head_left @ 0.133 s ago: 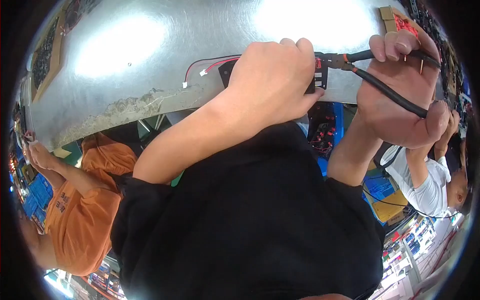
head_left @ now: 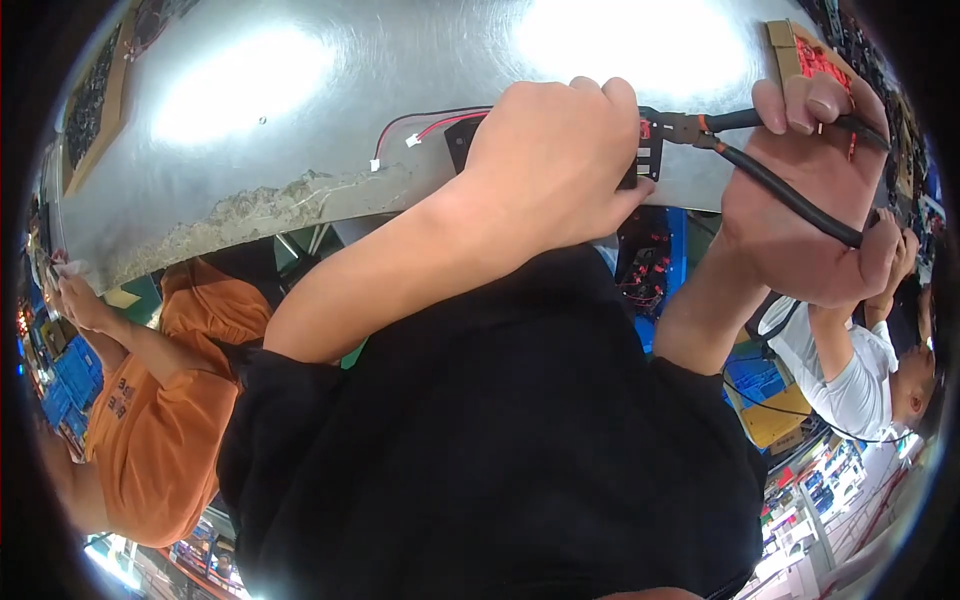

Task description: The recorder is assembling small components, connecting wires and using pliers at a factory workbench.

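Observation:
My left hand (head_left: 555, 165) is closed over a black flat part (head_left: 650, 155) with slots at the table's near edge, its thumb along the near side. A red wire (head_left: 440, 127) and a black wire (head_left: 400, 118) run out to the left of that part, ending in small white connectors (head_left: 376, 164). My right hand (head_left: 805, 195) grips pliers (head_left: 690, 128) with black handles and orange bands, the handles spread apart. Their jaws lie against the part's right end, beside a small red piece (head_left: 645, 130). The jaw tips are too small to make out clearly.
The metal table (head_left: 330, 110) has a worn near edge. A cardboard box of red pieces (head_left: 812, 62) stands far right, another box (head_left: 100, 110) far left. Below the edge is a blue bin (head_left: 676, 250). One person in orange (head_left: 165, 430) is at left, another in white (head_left: 835, 370) at right.
The whole view has shifted slightly. My hands, the black part and the pliers appear a little farther right, with the grips and the handle spread much the same.

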The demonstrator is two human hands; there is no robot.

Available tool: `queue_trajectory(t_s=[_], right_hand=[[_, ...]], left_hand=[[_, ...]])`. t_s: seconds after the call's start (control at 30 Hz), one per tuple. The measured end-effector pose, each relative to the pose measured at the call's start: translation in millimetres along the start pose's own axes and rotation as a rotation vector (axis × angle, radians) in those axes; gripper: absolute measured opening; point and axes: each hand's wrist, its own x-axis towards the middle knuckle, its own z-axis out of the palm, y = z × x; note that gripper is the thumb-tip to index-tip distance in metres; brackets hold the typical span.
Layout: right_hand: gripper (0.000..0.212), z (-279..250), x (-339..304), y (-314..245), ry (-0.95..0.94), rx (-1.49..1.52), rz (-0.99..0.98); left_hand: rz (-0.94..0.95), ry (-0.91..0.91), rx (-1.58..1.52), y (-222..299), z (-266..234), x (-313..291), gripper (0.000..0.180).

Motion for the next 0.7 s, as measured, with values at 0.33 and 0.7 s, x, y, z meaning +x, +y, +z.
queue_trajectory(t_s=[0.33, 0.7], right_hand=[[0.071, 0.9, -6.8, 4.8, -0.131, -0.228, -0.080], [0.058, 9.9, -12.8, 16.2, 0.155, 0.174, -0.178]], left_hand=[[0.017, 0.005, -0.008, 0.1, 0.7, -1.4, 0.048], [0.025, 0.056, 0.077, 2.1, 2.4, -6.4, 0.047]])
